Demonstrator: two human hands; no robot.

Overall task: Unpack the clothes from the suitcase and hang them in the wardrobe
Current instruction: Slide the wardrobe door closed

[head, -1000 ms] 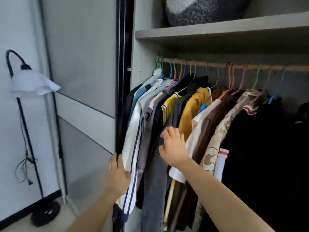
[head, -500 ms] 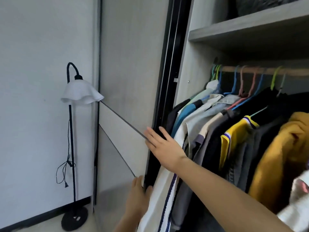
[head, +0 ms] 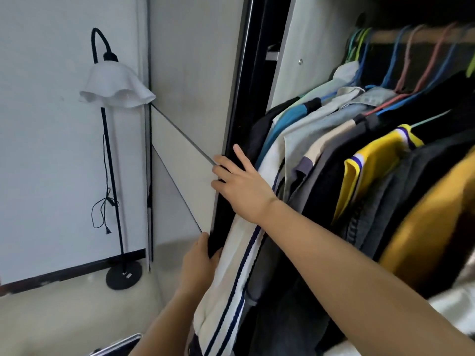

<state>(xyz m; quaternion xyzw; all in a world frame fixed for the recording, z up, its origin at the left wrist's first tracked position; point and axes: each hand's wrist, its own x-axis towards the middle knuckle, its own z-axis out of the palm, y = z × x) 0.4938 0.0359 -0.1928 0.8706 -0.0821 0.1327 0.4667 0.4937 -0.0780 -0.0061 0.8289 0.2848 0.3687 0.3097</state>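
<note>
since the door edge (head: pixel 244 111) is gripped by the left hand (head: pixel 196 263), lower centre, and pressed by the flat right hand (head: pixel 244 187), the striped garment (head: pixel 231 291) should be held clear

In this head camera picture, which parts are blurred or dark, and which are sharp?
Head view: the mustard garment at right is smeared by motion blur; the wardrobe rail sits in dim shadow; the floor lamp and sliding door are evenly lit and sharp.
</note>
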